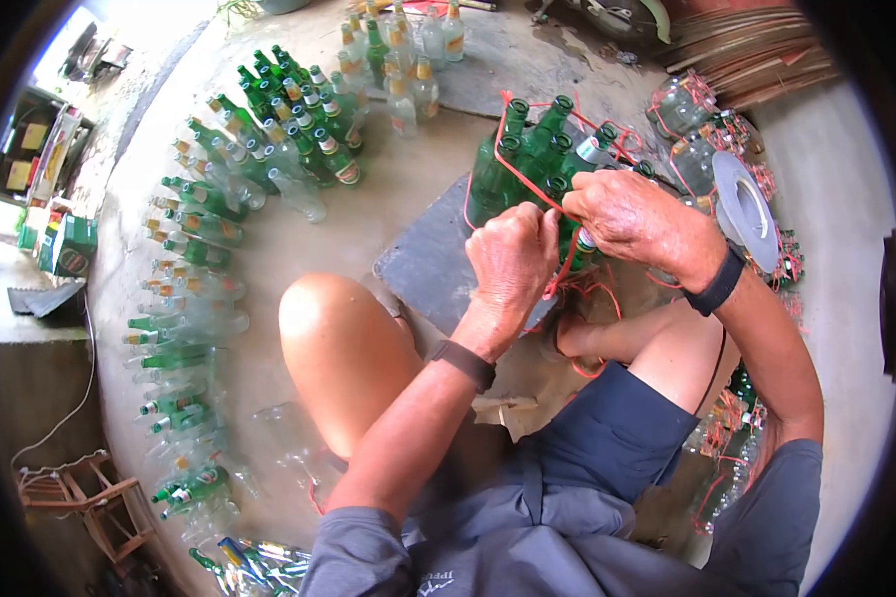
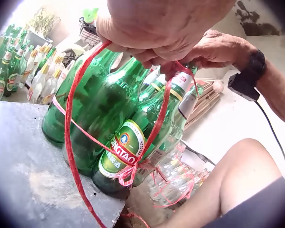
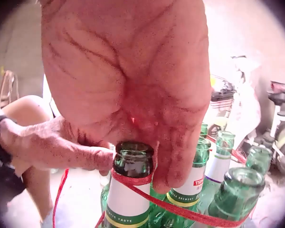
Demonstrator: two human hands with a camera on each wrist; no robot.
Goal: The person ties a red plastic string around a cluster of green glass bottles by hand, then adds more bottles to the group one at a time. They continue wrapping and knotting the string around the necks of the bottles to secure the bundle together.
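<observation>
Two bare hands, close together, fingers curled on red twine (image 1: 513,171): left hand (image 1: 513,254), right hand (image 1: 632,224); whether they touch, cannot tell. One group of green bottles (image 1: 533,149), upright beneath and beside the hands, on a dark grey board (image 1: 423,249); twine round the bottles' bodies, knotted over a green-and-red label (image 2: 123,147), and looped about a neck (image 3: 133,166). Two bare knees, bent, one each side of the board's near end. To the right: several bundles of clear bottles (image 1: 682,104), tied in red; one pale grey disc (image 1: 747,212) beside them. To the left: one long curve of loose green and clear bottles (image 1: 194,254) on the floor; beyond it, one green box (image 1: 70,244). Lower left: one wooden frame (image 1: 100,497).
</observation>
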